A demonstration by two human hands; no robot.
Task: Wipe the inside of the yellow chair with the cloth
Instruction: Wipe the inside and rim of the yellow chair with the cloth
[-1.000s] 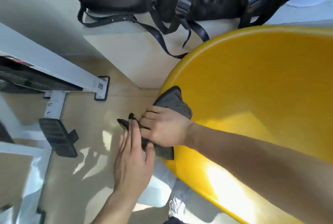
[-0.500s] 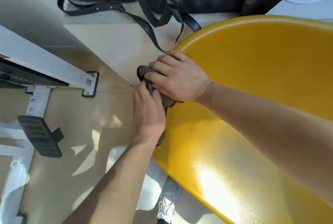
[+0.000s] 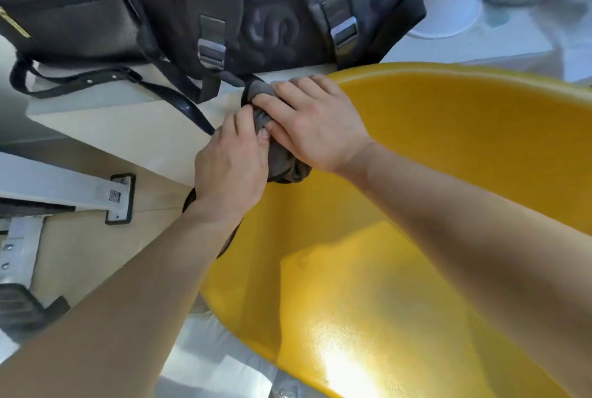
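Note:
The yellow chair point(image 3: 448, 154) is a glossy curved shell filling the right and lower part of the view. A dark grey cloth point(image 3: 282, 163) is bunched over its upper left rim. My right hand point(image 3: 314, 128) lies on top of the cloth, fingers curled around it at the rim. My left hand point(image 3: 234, 166) grips the same cloth from the outer side of the rim, thumb against my right hand. Most of the cloth is hidden under both hands.
A black backpack point(image 3: 282, 3) with buckled straps lies on a pale surface just beyond the rim, its loose strap point(image 3: 96, 80) trailing left. A black bag with yellow zipper pulls point(image 3: 64, 13) sits at top left. White metal frame legs point(image 3: 64, 189) stand on the floor at left.
Both hands and the cloth have slid along the chair's rim away from me, toward the backpack. My left hand went from lying flat beside the cloth to gripping it.

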